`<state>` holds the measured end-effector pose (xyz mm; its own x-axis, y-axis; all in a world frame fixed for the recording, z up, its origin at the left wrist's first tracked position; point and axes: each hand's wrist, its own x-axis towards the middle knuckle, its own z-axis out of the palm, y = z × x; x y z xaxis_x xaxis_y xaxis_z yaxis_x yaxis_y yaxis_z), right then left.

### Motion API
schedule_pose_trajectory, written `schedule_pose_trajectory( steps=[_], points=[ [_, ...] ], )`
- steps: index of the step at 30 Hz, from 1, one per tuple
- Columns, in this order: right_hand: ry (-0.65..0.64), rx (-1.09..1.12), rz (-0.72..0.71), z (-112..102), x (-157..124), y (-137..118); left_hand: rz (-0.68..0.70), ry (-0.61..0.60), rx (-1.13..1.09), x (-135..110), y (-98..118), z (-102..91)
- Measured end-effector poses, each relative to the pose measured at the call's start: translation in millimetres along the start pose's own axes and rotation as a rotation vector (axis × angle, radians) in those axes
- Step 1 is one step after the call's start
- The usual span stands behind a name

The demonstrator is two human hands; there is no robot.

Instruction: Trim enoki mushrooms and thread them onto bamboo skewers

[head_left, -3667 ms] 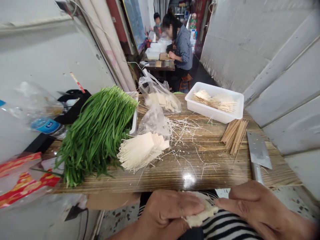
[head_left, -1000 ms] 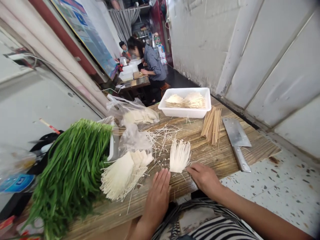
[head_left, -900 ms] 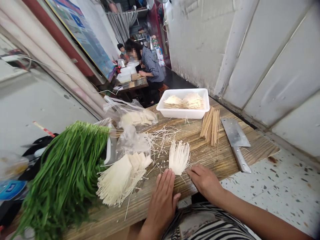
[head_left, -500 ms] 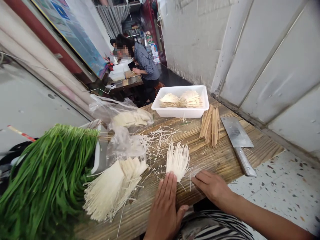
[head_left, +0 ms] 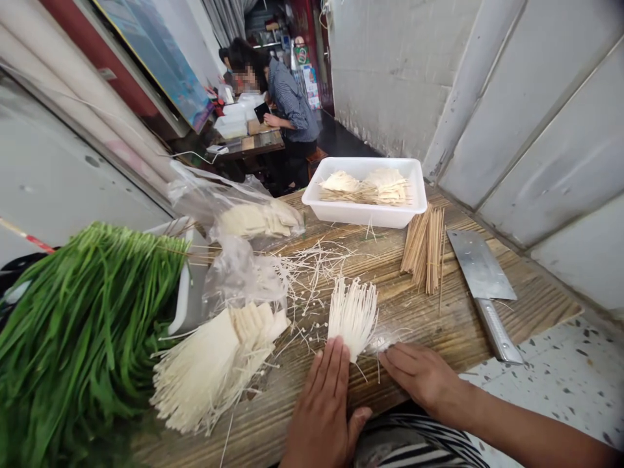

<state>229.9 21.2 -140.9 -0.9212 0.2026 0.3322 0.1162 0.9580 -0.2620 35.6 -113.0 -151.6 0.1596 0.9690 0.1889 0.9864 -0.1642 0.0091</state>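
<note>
My left hand (head_left: 324, 396) lies flat with its fingers stretched over the lower end of a bunch of white enoki mushrooms (head_left: 353, 315), its thumb spread to the right. Just right of the bunch rests my right hand (head_left: 424, 370), low on the wooden board, fingers extended side by side. Its fingertips touch a small shiny, see-through patch (head_left: 383, 339) that I cannot make out clearly. A larger stack of enoki wrapped in pale tofu-skin sheets (head_left: 214, 367) lies left of my hands. Loose enoki strands (head_left: 316, 266) are scattered beyond the bunch.
A white tub (head_left: 365, 214) holds skewered pale pieces. Bamboo skewers (head_left: 424, 250) and a cleaver (head_left: 480, 279) lie to the right. Plastic bags (head_left: 244, 273) with pale sheets sit behind; green leafy stalks (head_left: 92, 325) fill the left. A person (head_left: 292, 97) sits at a far table.
The view has shifted slightly, so the tub, skewers and cleaver appear farther right. A shiny patch now shows at my right fingertips. My left hand stays on the enoki.
</note>
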Motion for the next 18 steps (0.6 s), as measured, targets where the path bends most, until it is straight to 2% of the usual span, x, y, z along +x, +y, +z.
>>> schedule_pose_trajectory(
  steps=[6, 14, 18],
  points=[
    [-0.066, 0.034, 0.004, 5, 11, -2, -0.021, -0.015, -0.004, 0, 1, 0.6],
    [-0.088, -0.029, 0.049, 4, 16, -4, -0.056, -0.057, -0.068, 0, 2, -3.7],
    [-0.064, -0.105, 0.089, 8, 15, -5, -0.146, 0.004, -0.113, -2, 4, -4.9]
  ],
)
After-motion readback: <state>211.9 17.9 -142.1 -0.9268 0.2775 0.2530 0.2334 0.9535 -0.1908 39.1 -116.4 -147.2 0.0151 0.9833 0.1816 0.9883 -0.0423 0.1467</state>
